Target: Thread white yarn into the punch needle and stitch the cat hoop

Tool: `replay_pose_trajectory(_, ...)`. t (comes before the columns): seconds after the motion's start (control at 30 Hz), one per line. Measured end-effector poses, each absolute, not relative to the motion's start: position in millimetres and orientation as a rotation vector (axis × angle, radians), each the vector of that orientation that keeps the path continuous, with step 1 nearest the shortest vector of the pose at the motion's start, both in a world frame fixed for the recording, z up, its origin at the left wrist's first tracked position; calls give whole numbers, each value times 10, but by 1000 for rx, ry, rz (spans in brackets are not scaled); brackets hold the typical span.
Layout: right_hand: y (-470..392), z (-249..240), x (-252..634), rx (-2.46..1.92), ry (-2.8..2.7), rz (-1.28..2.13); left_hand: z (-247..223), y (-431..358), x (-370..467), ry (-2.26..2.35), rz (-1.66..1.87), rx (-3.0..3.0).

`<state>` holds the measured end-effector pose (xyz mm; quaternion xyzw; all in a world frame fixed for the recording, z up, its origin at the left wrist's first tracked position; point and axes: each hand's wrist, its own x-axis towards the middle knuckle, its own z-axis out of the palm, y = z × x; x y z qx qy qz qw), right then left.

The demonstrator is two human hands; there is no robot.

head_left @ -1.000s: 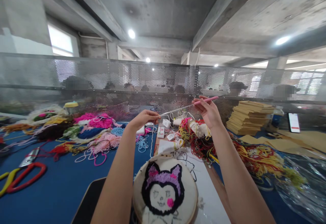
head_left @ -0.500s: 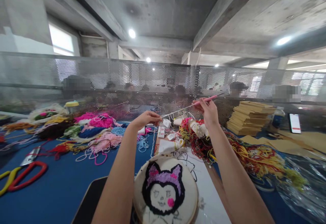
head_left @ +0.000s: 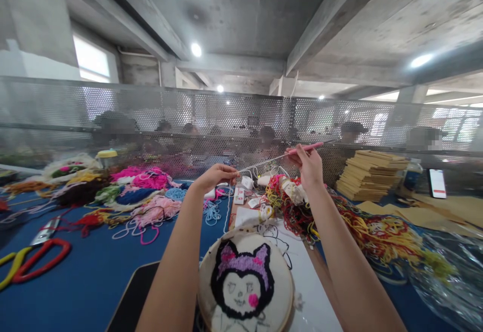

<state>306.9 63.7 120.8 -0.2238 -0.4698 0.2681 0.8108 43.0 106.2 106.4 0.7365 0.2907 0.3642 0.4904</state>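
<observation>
My left hand point(head_left: 218, 176) pinches a strand of white yarn point(head_left: 228, 209), which hangs down toward the hoop. My right hand point(head_left: 308, 163) holds a pink-handled punch needle point(head_left: 311, 147) nearly level, its thin tip pointing right. White yarn stretches between the two hands, above the table. Below them, a round embroidery hoop point(head_left: 277, 266) carries pale cloth with a black, purple and pink character with pointed ears. The lower part of the design shows only drawn lines.
Coloured yarn heaps point(head_left: 151, 181) lie at the left, with red-and-yellow scissors point(head_left: 41, 261) nearer. Red and yellow yarn point(head_left: 370, 226), stacked brown envelopes point(head_left: 368, 173), a phone point(head_left: 436, 183) and clear plastic point(head_left: 445, 276) are at the right. A perforated screen point(head_left: 241, 115) stands behind; people are beyond it.
The needle has slid back slightly to the left in my right hand, its tip now a little lower. My left hand has barely moved.
</observation>
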Motion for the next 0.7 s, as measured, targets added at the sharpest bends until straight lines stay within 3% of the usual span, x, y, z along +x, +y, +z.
replay_pose_trajectory(0.7, 647, 1195, 3048, -418, -937, 434, 1065, 1063, 434, 712, 873, 1796)
